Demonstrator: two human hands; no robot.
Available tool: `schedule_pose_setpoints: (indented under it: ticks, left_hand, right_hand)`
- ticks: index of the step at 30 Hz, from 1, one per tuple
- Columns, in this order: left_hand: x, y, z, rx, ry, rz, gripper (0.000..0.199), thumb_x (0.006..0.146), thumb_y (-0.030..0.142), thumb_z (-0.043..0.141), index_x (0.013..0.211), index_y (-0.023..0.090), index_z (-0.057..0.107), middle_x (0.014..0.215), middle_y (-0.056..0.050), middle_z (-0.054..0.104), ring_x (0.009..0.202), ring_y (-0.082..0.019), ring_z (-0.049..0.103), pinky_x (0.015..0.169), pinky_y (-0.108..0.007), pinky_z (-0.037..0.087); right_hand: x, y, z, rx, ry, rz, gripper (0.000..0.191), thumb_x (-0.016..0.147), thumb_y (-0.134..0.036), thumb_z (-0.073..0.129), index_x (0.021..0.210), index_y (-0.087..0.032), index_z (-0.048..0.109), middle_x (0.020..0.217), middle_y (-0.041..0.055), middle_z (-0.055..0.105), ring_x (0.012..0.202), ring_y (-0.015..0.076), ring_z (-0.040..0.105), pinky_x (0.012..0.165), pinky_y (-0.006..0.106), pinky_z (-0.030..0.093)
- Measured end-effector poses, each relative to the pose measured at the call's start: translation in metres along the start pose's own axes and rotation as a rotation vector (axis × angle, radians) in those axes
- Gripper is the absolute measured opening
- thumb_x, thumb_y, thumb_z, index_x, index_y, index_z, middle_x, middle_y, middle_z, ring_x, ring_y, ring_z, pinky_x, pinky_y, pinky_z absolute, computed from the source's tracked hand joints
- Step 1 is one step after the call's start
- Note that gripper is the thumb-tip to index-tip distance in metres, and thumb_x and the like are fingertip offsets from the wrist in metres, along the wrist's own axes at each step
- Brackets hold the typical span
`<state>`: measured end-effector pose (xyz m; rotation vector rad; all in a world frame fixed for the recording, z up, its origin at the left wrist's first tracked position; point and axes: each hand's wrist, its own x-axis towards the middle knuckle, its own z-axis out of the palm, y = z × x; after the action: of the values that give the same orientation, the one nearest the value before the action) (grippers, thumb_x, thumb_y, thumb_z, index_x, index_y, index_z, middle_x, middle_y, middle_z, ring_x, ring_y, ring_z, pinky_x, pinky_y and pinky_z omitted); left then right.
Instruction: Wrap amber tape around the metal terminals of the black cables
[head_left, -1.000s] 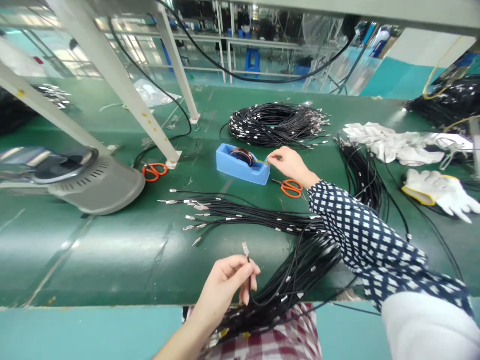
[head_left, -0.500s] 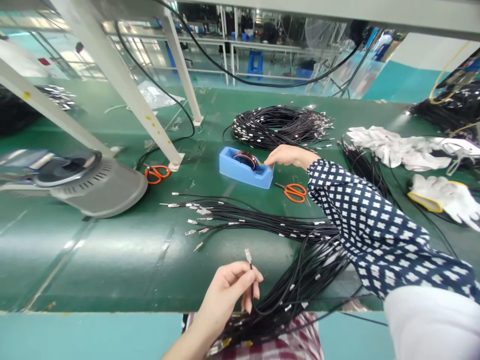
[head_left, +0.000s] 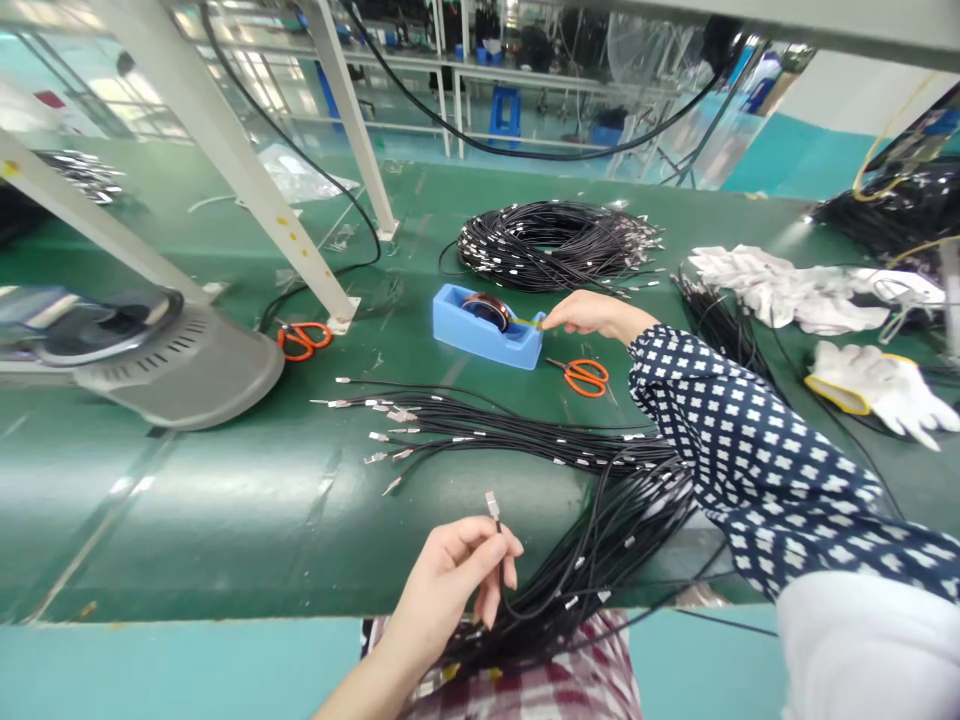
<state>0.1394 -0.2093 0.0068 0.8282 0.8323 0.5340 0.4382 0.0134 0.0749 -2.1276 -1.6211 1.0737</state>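
Scuffed green bench [head_left: 225, 520], blue stool [head_left: 505, 113] way across the room behind the blue tape dispenser [head_left: 480, 342]. Right hand [head_left: 596, 315] pinches yellowish tape [head_left: 527, 323] at the dispenser's right end; left hand [head_left: 461, 570], in front of it, has one cable [head_left: 498, 525] pinched below its plug [head_left: 492, 503]. White tags [head_left: 604, 596], too tiny to read.

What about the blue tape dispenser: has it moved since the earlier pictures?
No. Judged against the white post's foot, the blue tape dispenser shows no clear shift; it stays to the right of that foot.
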Motion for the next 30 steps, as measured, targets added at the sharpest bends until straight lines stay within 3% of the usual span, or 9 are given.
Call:
schedule_pose_setpoints:
  ticks: [11,19,27,30]
  left_hand:
    - [-0.001,-0.001,-0.001,-0.069,-0.023,-0.018,0.032,0.083,0.042,0.068,0.078,0.011,0.066,0.068,-0.005,0.069,0.034,-0.007,0.056,0.032,-0.014,0.031]
    - [-0.002,0.0,0.0,-0.099,-0.03,-0.036,0.032,0.082,0.042,0.069,0.081,0.01,0.067,0.073,-0.009,0.072,0.036,-0.011,0.06,0.03,-0.015,0.037]
    - [-0.002,0.001,0.002,-0.118,0.016,-0.031,0.037,0.081,0.038,0.07,0.106,0.013,0.062,0.068,-0.005,0.071,0.037,-0.015,0.063,0.031,-0.018,0.043]
    - [-0.002,0.002,0.004,-0.097,0.003,-0.015,0.031,0.081,0.037,0.07,0.1,0.014,0.06,0.07,-0.005,0.071,0.036,-0.015,0.062,0.03,-0.018,0.041]
  right_hand:
    - [0.0,0.006,0.006,0.07,0.022,0.013,0.015,0.071,-0.027,0.075,0.08,-0.016,0.076,0.065,0.0011,0.053,0.06,0.0095,0.044,0.048,0.021,0.029]
    - [-0.001,0.01,0.008,0.091,0.03,-0.028,0.014,0.069,-0.027,0.075,0.074,-0.014,0.074,0.059,-0.0001,0.05,0.053,0.0083,0.039,0.046,0.022,0.027]
    - [-0.008,0.011,0.028,0.05,0.169,-0.087,0.012,0.074,-0.021,0.068,0.075,-0.011,0.073,0.058,-0.0001,0.054,0.054,0.0087,0.044,0.053,0.022,0.037]
    - [-0.013,0.007,0.035,0.002,0.217,-0.037,0.013,0.076,-0.02,0.066,0.078,-0.01,0.072,0.06,0.0022,0.06,0.056,0.0104,0.049,0.056,0.023,0.041]
